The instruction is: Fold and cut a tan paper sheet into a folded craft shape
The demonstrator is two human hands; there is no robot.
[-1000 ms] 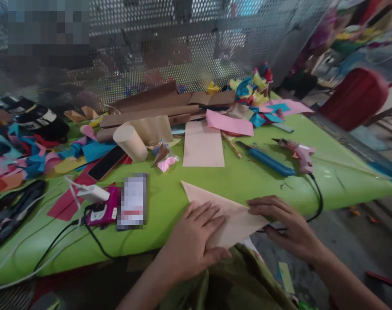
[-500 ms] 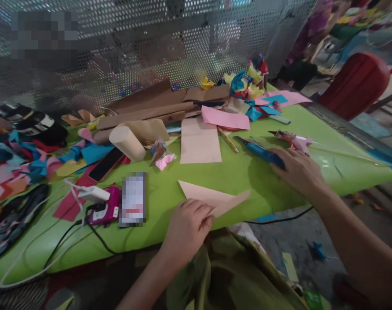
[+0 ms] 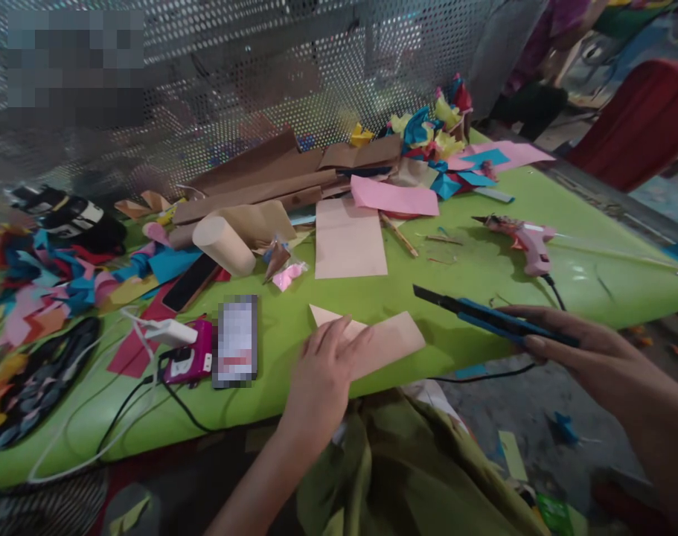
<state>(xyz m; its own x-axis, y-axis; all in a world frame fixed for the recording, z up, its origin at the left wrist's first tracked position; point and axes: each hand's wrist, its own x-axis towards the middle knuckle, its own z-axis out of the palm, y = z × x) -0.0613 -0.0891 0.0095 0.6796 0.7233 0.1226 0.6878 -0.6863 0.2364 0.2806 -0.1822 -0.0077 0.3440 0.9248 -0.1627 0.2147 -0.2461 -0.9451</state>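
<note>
My left hand (image 3: 327, 357) lies with its fingers spread on a folded sheet of pale peach paper (image 3: 397, 339), near the table's front edge. The fold stays pressed down under it, and part of the sheet is hidden. In my right hand (image 3: 584, 342) is a blue utility knife (image 3: 495, 320), gripped by its handle and raised a little over the table, its dark blade toward the left. Beyond the folded paper lies a flat pale sheet (image 3: 350, 242). Past the knife rests a pink glue gun (image 3: 531, 242) on the green table (image 3: 450, 275).
A phone (image 3: 235, 339) and a magenta power adapter (image 3: 189, 353) with cables sit at the left. Behind are a paper roll (image 3: 224, 246), brown cardboard (image 3: 260, 193), a pencil (image 3: 400, 234) and colourful paper scraps (image 3: 420, 134). A red chair (image 3: 640, 123) stands at right, with a person beyond.
My right hand has picked the utility knife up off the table and brought it nearer to me. Under my left hand, the paper's raised flap now lies flatter.
</note>
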